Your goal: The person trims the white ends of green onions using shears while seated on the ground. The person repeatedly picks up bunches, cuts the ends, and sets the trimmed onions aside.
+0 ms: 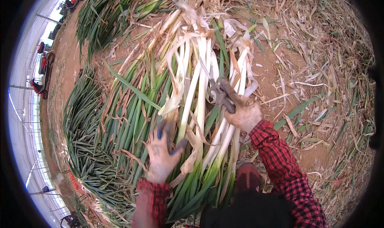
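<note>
My left hand (pixel 160 156), in a pale work glove with dark coated fingertips, is spread over the green leaves of a pile of large green onions (pixel 132 108). Nothing shows in its grasp. My right hand (pixel 240 109), gloved the same way, is closed around a thin-bladed hand tool (pixel 205 67). Its blade points up and left across the long white stalks (pixel 193 87); blur and the fingers hide the tool's exact kind. Below that hand lie more white stalks (pixel 223 135). Dry, papery outer skins (pixel 177 94) hang loose around them, with the root ends towards the top.
Another heap of green onions (pixel 87 120) curves along the left, and a further bunch (pixel 102 14) lies at upper left. Dry leaf litter (pixel 324 63) covers the soil on the right. My shoe (pixel 248 177) stands beside the stalks. Red machinery (pixel 43 63) is by the greenhouse wall (pixel 24 78).
</note>
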`<move>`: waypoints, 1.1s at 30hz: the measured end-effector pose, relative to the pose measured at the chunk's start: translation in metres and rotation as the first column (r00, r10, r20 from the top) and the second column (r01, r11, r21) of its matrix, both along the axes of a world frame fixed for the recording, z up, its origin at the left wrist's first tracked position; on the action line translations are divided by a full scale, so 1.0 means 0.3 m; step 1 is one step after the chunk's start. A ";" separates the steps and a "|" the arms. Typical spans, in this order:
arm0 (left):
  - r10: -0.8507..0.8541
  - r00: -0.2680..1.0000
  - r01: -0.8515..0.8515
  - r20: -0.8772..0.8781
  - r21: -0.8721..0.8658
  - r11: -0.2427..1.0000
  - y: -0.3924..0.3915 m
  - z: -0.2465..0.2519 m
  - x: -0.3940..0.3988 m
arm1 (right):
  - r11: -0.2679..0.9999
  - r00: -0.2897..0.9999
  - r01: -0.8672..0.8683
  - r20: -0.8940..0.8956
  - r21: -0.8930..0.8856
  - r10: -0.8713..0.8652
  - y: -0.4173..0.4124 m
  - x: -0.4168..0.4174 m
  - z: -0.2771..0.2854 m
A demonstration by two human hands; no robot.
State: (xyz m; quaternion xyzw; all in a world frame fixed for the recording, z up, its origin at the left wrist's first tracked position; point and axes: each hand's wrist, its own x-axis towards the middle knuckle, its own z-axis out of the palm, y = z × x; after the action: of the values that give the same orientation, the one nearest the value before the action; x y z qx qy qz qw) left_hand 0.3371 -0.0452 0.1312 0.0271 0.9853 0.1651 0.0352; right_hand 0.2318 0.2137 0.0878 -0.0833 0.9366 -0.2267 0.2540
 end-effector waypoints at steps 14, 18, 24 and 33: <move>0.147 0.898 -0.184 0.414 0.050 0.982 0.171 -0.165 -0.224 | 1.000 0.995 -0.028 0.095 0.008 0.028 0.092 -0.054 0.040; 0.023 0.892 -0.101 0.452 0.149 0.984 0.334 -0.221 -0.101 | 0.974 0.965 -0.185 -0.210 -0.132 0.155 0.057 0.071 0.009; -0.189 0.914 0.100 0.360 0.251 0.963 0.431 -0.169 -0.032 | 0.972 0.945 -0.185 -0.298 -0.146 0.135 0.058 0.091 0.029; 0.070 0.930 -0.240 -0.361 -0.449 0.861 -0.349 -0.048 -0.444 | 0.973 0.992 -0.080 -0.111 -0.216 0.057 -0.002 0.036 -0.012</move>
State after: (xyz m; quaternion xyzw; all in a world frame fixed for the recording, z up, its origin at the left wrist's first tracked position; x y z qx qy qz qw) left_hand 0.2040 -0.1501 0.1168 -0.0357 0.9853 -0.0923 -0.1392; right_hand 0.2425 0.2131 0.0842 -0.1550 0.9142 -0.3153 0.2020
